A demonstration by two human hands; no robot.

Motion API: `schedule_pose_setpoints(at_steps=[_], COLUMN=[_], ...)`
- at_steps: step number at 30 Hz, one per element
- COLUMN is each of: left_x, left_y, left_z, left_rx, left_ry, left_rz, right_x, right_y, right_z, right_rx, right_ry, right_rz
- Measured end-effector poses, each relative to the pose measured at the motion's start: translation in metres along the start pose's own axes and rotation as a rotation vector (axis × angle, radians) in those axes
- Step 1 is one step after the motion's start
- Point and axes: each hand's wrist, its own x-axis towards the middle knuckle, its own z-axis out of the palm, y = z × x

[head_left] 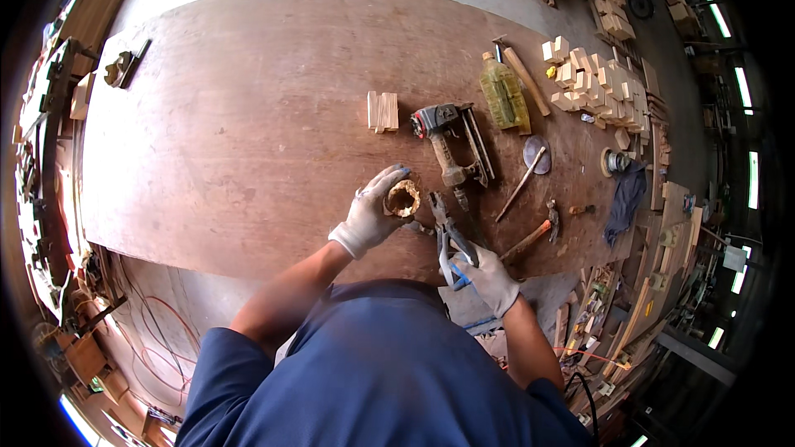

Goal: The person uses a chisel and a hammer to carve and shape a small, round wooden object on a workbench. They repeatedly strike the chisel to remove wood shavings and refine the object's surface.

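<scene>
My left hand (368,217), in a pale glove, grips a round, hollow tan piece (416,196) with a rough, crusted rim; I cannot make out what it is. Wrapped round the grey and blue handles of a pair of pliers (440,210) is my gloved right hand (494,283). The pliers' jaws point away from me, just right of the round piece and apart from it. Both hands are over the near edge of the brown wooden table (240,116). Beyond them lies a nail gun (445,145) on its side.
Small wood blocks (383,112) lie mid-table, and a pile of them (600,87) covers the far right. A plastic bottle (501,91), a long-handled hammer (527,81), a stick on a round lid (537,155), another hammer (530,237) and a dark cloth (625,203) lie rightward.
</scene>
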Motion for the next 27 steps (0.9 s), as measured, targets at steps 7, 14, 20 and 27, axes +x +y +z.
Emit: schedule_pose_setpoints(at_steps=[7,14,20,27], left_x=[0.011,0.017,0.017,0.017], left_y=[0.006,0.01,0.018,0.012], left_z=[0.0,0.002,0.005,0.006], left_rx=[0.17,0.433,0.543,0.518], left_ry=[0.021,0.028,-0.059,-0.051], left_rz=[0.095,0.217,0.125,-0.004], right_x=[-0.004,0.005,0.013,0.017], right_y=[-0.022,-0.022,-0.021,-0.015], right_z=[0.021,0.025,0.036,0.05], right_rx=[0.415,0.582,0.766,0.844], right_ry=[-0.164,-0.207,-0.216,-0.149], right_rz=[0.25,0.29,0.35,0.371])
